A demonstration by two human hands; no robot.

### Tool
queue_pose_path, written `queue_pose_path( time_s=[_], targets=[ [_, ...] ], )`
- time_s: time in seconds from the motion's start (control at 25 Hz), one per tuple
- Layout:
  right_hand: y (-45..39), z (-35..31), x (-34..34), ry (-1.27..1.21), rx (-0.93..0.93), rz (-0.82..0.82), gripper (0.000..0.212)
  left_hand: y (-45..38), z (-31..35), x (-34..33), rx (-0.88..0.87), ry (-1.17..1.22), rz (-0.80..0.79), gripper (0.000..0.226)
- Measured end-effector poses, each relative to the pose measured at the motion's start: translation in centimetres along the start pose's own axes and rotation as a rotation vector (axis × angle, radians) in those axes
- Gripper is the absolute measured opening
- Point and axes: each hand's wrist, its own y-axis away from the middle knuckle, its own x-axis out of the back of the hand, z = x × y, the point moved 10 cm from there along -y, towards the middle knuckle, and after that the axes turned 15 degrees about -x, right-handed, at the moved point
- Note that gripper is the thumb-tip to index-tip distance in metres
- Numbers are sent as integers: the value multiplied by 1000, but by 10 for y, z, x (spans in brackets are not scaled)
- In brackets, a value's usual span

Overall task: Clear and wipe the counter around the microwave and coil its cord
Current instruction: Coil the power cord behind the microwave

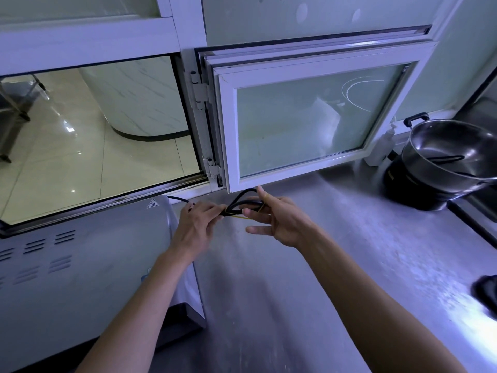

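The silver microwave (80,265) stands at the left on the steel counter (309,265). Its black cord (246,196) runs from the back of the microwave and is folded into loops above the counter. My left hand (196,224) grips the bundled loops at their left end. My right hand (279,222) stretches a yellow rubber band (242,217) around the bundle, with the band hooked over its raised index finger and the other fingers spread.
A white-framed window sash (309,114) stands open just behind the hands. At the right are a steel pot on a black cooker (443,168) and a white bottle (382,146). A dark object (486,294) lies at the right edge.
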Motion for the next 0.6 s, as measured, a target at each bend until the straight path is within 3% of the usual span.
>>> queue_pose_path(
  time_s=[0.4,0.6],
  targets=[
    [-8,4,16,222,-142,1,39,-13,0,-4,-189,-299,-164,42],
    [-25,6,31,304,-188,84,36,-25,15,-6,-206,-499,-254,50]
  ],
)
